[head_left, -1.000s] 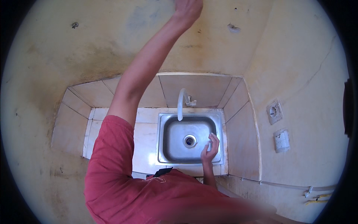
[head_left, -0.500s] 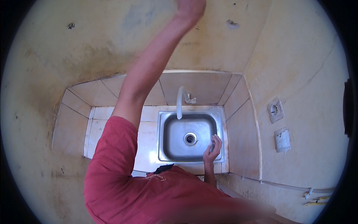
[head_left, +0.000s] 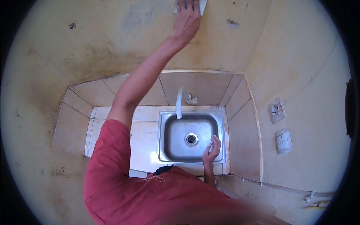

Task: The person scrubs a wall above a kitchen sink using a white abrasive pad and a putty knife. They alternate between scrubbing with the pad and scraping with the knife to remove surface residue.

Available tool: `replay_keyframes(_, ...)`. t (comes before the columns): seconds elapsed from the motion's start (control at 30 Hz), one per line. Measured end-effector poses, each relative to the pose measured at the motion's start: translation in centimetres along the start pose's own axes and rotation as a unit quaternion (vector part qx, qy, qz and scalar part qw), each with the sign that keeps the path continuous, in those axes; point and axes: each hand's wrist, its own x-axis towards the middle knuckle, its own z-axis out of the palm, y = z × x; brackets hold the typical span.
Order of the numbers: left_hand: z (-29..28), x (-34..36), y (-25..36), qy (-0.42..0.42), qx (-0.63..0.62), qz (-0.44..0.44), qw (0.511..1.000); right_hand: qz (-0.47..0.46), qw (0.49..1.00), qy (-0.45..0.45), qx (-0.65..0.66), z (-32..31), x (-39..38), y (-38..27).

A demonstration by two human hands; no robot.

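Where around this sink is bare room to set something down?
Bare tile counter between sink and the left tiled wall; also the strip behind, left of the tap. Crowded: the sink's right rim, under the right hand.

Red sleeve (head_left: pixel 112 150), steel-grey sink (head_left: pixel 221 138), white cloth (head_left: pixel 202 5)

a small, worn home kitchen corner: a steel sink (head_left: pixel 191 138) set in a tiled counter (head_left: pixel 144 140) at the middle, a white curved tap (head_left: pixel 179 103) at 12 o'clock of it, tiled splashback (head_left: pixel 195 88), stained yellowish plaster walls (head_left: pixel 93 41), and a wall socket (head_left: pixel 276 111) with a switch (head_left: pixel 284 141) at 3 o'clock.
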Motion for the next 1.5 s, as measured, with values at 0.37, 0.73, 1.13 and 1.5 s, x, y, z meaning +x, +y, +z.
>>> replay_keyframes(0.37,0.7,3.9,-1.5,0.043,0.012,-0.038,0.998,0.051,0.998,0.024,0.017,-0.7,0.4,-0.8)
replay_keyframes(0.73,-2.1,4.4,-2.1,-0.013,0.139,-0.001,0.99,0.03,0.999,0.013,0.039,0.2,0.2,-0.8)
replay_keyframes(1.13,0.3,-4.7,-4.4,-0.042,-0.079,0.075,0.993,-0.302,0.946,0.025,0.117,5.7,24.5,-19.1)
replay_keyframes(1.5,-2.9,-6.3,-7.7,-0.007,-0.436,0.044,0.899,-0.451,0.883,0.07,-0.114,17.0,43.9,-23.3)
